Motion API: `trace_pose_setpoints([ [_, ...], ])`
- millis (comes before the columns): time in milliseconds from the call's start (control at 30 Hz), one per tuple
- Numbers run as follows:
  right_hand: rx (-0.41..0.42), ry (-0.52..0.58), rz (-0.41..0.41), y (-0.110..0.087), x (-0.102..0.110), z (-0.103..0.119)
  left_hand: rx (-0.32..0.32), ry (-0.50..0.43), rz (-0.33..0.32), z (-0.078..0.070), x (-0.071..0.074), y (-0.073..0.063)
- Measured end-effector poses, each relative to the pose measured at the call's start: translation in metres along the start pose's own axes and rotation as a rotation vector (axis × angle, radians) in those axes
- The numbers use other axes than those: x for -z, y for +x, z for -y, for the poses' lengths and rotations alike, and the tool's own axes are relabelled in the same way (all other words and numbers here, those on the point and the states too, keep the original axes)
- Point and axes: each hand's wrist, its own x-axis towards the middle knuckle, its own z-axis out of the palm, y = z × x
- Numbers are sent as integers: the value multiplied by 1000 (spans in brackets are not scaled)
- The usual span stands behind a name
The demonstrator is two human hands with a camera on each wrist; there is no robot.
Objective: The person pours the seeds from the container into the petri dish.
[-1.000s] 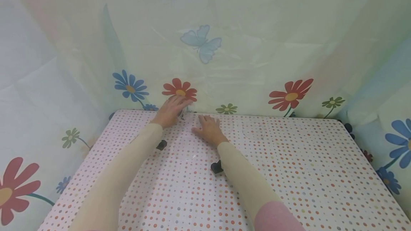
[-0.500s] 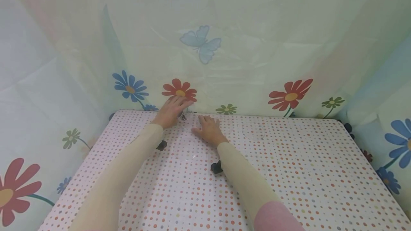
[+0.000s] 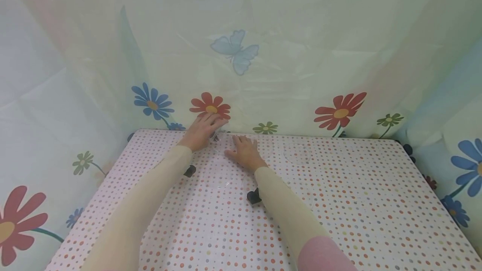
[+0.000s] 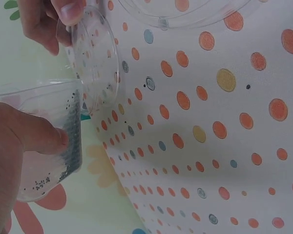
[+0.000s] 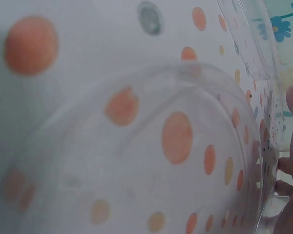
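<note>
Dotted surface (image 3: 357, 195): layout unchanged over last second; work seems still mid-step. Your left hand (image 3: 200, 131), barely shifted: thumb pressed to tilted cup (image 4: 51, 168), thin, transparent; other fingers hidden. Your right hand (image 3: 244, 152): thumb and fingers pinching rim of shallow round dish (image 4: 101, 63), clear, plastic-looking, near surface's far edge, between hands. Dark granules (image 4: 74, 153): bulk in cup, specks in dish.

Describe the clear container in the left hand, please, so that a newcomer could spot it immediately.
At the far edge of the dotted table, find the left hand. It grips a clear plastic container whose dense patch of dark grains sets it apart from the round dish at the right hand.
</note>
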Motion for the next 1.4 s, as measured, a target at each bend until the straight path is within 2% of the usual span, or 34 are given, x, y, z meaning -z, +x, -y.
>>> trace_pose_setpoints([
  [367,-3,-4,0,-2,1,2,19,27,18,-1,-1,0],
  [1400,-9,-7,0,-2,2,2,7,46,6,-4,-2,-1],
])
